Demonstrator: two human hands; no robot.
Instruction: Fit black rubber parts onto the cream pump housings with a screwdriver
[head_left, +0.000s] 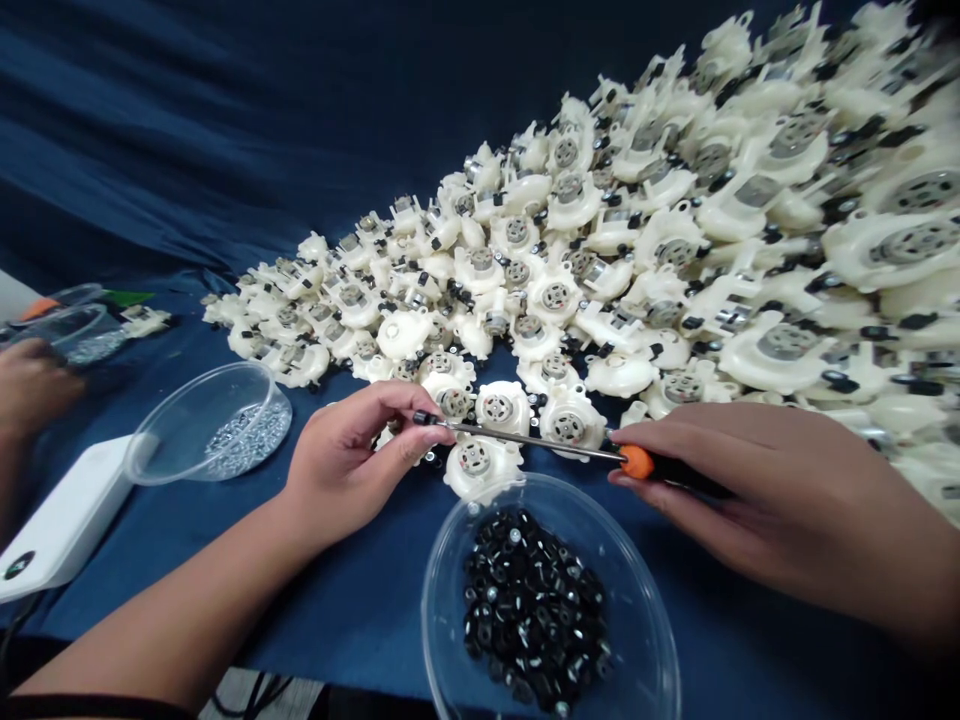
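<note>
I hold a screwdriver [525,440] level, just beyond the far rim of the clear bowl of black caps [431,580]. My right hand [750,490], to the right of that bowl, is closed round the dark handle behind its orange collar. My left hand [341,455], to the bowl's left, pinches the tip, where a small black piece [420,417] sits between thumb and forefinger.

Directly under the shaft, touching the bowl's far edge, lies a white housing [480,465]. Past it, a crowded heap of white housings [675,230] spreads away to the right. Left of the bowl stands a second clear bowl with silver screws [161,430], with a white box [67,520] beside it. Farther left another person's hand [30,385] rests by a clear tub [75,330]. Blue cloth [360,600] covers the worktop.
</note>
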